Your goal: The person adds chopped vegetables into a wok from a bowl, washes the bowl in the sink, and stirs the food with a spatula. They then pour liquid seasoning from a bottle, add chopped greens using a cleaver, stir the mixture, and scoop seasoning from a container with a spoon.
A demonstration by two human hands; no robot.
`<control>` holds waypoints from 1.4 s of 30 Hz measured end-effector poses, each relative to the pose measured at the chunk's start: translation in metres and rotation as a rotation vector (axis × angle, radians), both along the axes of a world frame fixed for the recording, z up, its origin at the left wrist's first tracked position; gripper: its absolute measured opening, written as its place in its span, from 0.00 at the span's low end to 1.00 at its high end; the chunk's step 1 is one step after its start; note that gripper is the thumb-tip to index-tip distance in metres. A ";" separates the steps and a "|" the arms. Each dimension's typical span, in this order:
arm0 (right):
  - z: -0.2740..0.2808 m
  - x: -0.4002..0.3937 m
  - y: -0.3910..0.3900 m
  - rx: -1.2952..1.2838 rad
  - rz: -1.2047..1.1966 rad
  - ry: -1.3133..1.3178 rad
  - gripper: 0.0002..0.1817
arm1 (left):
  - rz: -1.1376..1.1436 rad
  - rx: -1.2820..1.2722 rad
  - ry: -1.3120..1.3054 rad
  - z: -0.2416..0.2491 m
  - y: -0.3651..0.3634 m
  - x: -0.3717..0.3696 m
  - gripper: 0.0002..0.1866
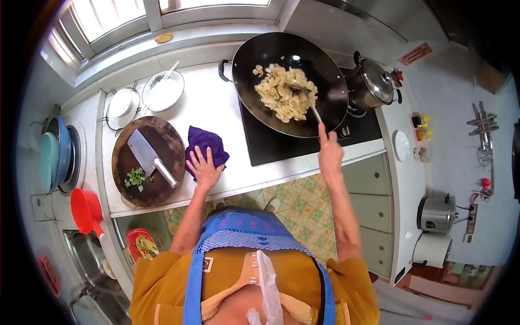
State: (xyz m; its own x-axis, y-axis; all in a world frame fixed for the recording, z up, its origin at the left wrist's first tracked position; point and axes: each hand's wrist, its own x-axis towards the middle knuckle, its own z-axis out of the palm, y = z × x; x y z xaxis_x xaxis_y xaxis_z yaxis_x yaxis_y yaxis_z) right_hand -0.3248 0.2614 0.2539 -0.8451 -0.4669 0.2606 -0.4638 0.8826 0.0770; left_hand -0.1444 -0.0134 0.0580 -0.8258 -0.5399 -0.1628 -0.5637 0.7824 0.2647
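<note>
My right hand (330, 154) is closed round the handle of a metal spatula (316, 112). Its head sits among pale sliced food (281, 92) in a large black wok (252, 111), so the blade is mostly hidden. My left hand (205, 169) lies flat with fingers spread on a crumpled purple cloth (205, 140) on the counter. Left of the cloth, a round wooden chopping board (123, 154) carries a cleaver (142, 151) and a small heap of chopped green herbs (135, 177).
The wok stands on a black cooktop (265, 149), beside a lidded steel pot (376, 86). White bowls (168, 95) sit behind the board. A red dipper (85, 210) is at the left, near the sink (81, 252). A rice cooker (436, 214) stands far right.
</note>
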 end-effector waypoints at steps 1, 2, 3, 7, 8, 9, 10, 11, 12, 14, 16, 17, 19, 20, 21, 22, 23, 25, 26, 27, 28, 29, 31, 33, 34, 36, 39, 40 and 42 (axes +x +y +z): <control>0.013 0.003 0.010 0.019 0.017 0.004 0.36 | 0.003 0.004 -0.017 0.000 0.000 0.000 0.46; 0.029 0.009 0.021 0.038 0.039 0.014 0.36 | 0.010 0.010 -0.029 0.000 -0.001 -0.001 0.46; 0.040 0.021 0.035 0.029 0.050 -0.011 0.37 | 0.010 -0.037 -0.009 -0.007 -0.002 -0.001 0.48; 0.052 0.052 0.070 0.047 0.103 -0.196 0.40 | 0.023 -0.075 -0.010 -0.018 -0.008 -0.003 0.50; 0.039 0.041 0.070 -0.015 0.142 -0.211 0.36 | 0.008 -0.080 -0.027 -0.021 -0.012 -0.002 0.50; 0.024 0.029 0.066 -0.060 0.186 -0.176 0.33 | 0.012 -0.096 -0.080 -0.024 -0.014 -0.002 0.49; 0.007 0.016 0.063 -0.111 0.216 -0.147 0.33 | 0.026 -0.073 -0.150 -0.016 -0.014 -0.004 0.49; -0.009 0.006 0.058 -0.118 0.204 -0.148 0.33 | 0.024 -0.072 -0.195 -0.014 -0.015 -0.005 0.49; -0.019 -0.004 0.054 -0.126 0.201 -0.148 0.34 | 0.022 -0.086 -0.215 -0.020 -0.019 -0.005 0.49; -0.025 -0.011 0.053 -0.141 0.232 -0.183 0.32 | 0.045 -0.074 -0.293 -0.017 -0.020 -0.008 0.49; -0.024 -0.020 0.059 -0.323 0.293 -0.420 0.31 | 0.045 -0.083 -0.304 -0.014 -0.018 -0.007 0.49; -0.009 -0.021 0.067 -0.364 0.318 -0.541 0.30 | 0.049 -0.078 -0.328 -0.013 -0.019 -0.008 0.48; -0.012 -0.028 0.085 -0.545 0.391 -0.381 0.27 | 0.057 -0.076 -0.359 -0.012 -0.019 -0.010 0.48; -0.009 -0.033 0.099 -0.657 0.442 -0.278 0.26 | 0.049 -0.098 -0.348 -0.014 -0.021 -0.008 0.48; -0.006 -0.037 0.116 -0.745 0.429 -0.285 0.25 | 0.035 -0.112 -0.345 -0.015 -0.022 -0.006 0.47; -0.004 -0.040 0.135 -0.832 0.421 -0.290 0.23 | 0.025 -0.123 -0.339 -0.014 -0.021 -0.005 0.47; -0.008 -0.046 0.157 -0.905 0.367 -0.369 0.16 | 0.033 -0.138 -0.330 -0.014 -0.019 -0.003 0.46; -0.019 -0.045 0.208 -1.098 0.016 -0.884 0.09 | 0.038 -0.163 -0.307 -0.015 -0.015 -0.003 0.45; -0.032 -0.044 0.233 -1.111 -0.111 -0.923 0.08 | 0.018 -0.190 -0.263 -0.015 -0.013 -0.001 0.44; -0.048 -0.044 0.257 -1.120 -0.235 -0.965 0.09 | 0.023 -0.187 -0.279 -0.014 -0.010 -0.001 0.43; -0.070 -0.044 0.282 -1.096 -0.275 -0.889 0.10 | 0.030 -0.190 -0.295 -0.010 -0.008 -0.001 0.43; -0.086 -0.047 0.305 -1.076 -0.312 -0.809 0.12 | 0.032 -0.225 -0.302 -0.009 -0.004 -0.001 0.42; -0.095 -0.057 0.342 -1.127 -0.531 -0.743 0.15 | 0.082 -0.286 -0.379 -0.005 0.005 -0.005 0.41; -0.104 -0.084 0.382 -1.199 -0.764 -0.675 0.15 | 0.138 -0.344 -0.403 -0.006 0.011 -0.005 0.41; -0.103 -0.098 0.400 -1.190 -0.721 -0.495 0.14 | 0.200 -0.284 -0.301 -0.003 0.018 -0.002 0.42; -0.106 -0.140 0.445 -1.162 -0.681 -0.266 0.13 | 0.231 -0.334 0.066 -0.011 0.020 0.013 0.40; -0.098 -0.217 0.510 -1.160 -0.706 -0.199 0.12 | 0.372 -0.364 0.314 -0.014 0.065 0.047 0.39; -0.094 -0.242 0.528 -1.184 -0.656 -0.154 0.12 | 0.446 -0.337 0.312 -0.017 0.089 0.056 0.39; -0.083 -0.285 0.567 -1.201 -0.553 -0.163 0.10 | 0.576 -0.235 0.285 -0.025 0.149 0.059 0.39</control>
